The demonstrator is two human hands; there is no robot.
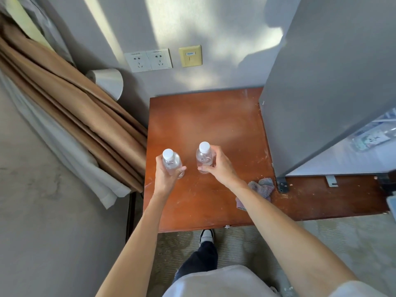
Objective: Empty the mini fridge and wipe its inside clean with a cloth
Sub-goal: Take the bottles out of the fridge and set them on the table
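Observation:
Two clear water bottles with white caps stand upright over the wooden table. My left hand grips the left bottle; my right hand grips the right bottle. The grey mini fridge stands at the table's right, its door out of view, showing a white interior with another bottle lying on a shelf. A grey cloth lies crumpled on the table by the fridge's front corner, partly hidden by my right forearm.
Tan and white curtains hang along the left of the table. Wall sockets and a yellow plate sit on the wall behind. A white bin stands in the corner. My foot is on the carpet below the table edge.

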